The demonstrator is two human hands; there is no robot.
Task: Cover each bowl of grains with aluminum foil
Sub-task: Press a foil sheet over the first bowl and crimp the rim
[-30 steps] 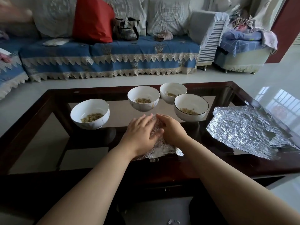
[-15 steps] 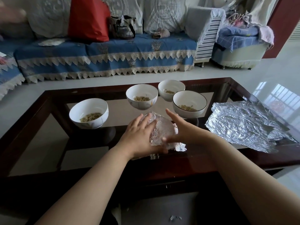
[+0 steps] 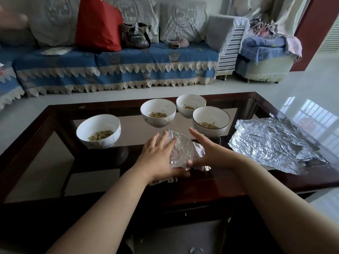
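A foil-covered bowl (image 3: 183, 149) stands near the front middle of the glass table (image 3: 256, 99). My left hand (image 3: 159, 156) lies flat on its left side with straight fingers pressing the foil. My right hand (image 3: 209, 153) is at its right side, fingers straight and lifted, thumb touching the foil's lower edge. Several uncovered white bowls hold grains: one at the left (image 3: 98, 131), one in the middle (image 3: 158, 112), one behind (image 3: 190, 105), one with a dark rim at the right (image 3: 211, 121). Loose foil sheets (image 3: 271, 143) lie at the table's right.
A blue-covered sofa (image 3: 117, 66) with a red bag (image 3: 99, 24) and cushions runs behind the table. A covered armchair (image 3: 264, 57) stands at the back right. The table has a dark wooden frame and a white floor surrounds it.
My hands have spread apart from the top of the foil to its sides, uncovering the foil dome. The right hand's fingers have lifted off and straightened.
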